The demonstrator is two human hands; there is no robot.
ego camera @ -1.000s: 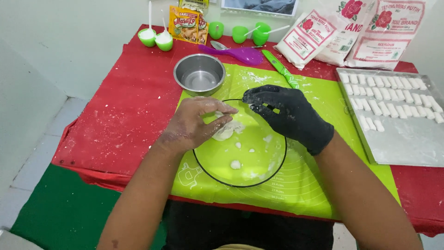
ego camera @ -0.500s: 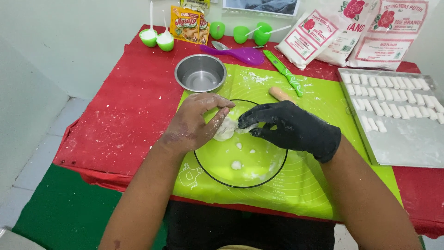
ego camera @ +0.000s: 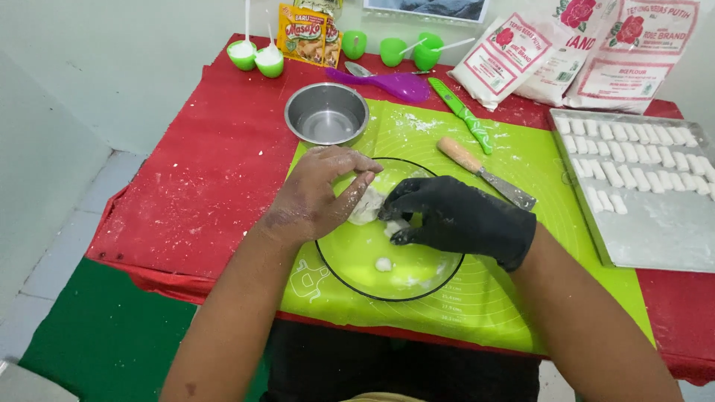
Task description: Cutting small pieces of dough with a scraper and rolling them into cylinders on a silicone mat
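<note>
1. Left hand (ego camera: pixel 316 197), bare and floury, pinches a white dough lump (ego camera: pixel 366 206) over the glass plate (ego camera: pixel 417 279).
2. Right hand (ego camera: pixel 458 219), black glove, grip closed on a small dough piece (ego camera: pixel 395 226), touching the lump.
3. Steel bowl (ego camera: pixel 326 114) just behind; scraper (ego camera: pixel 484 173) nearby on the green mat (ego camera: pixel 521 290).

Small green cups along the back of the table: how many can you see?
5. Two cups at back left, and three cups behind the purple scoop. None looks hidden.
</note>
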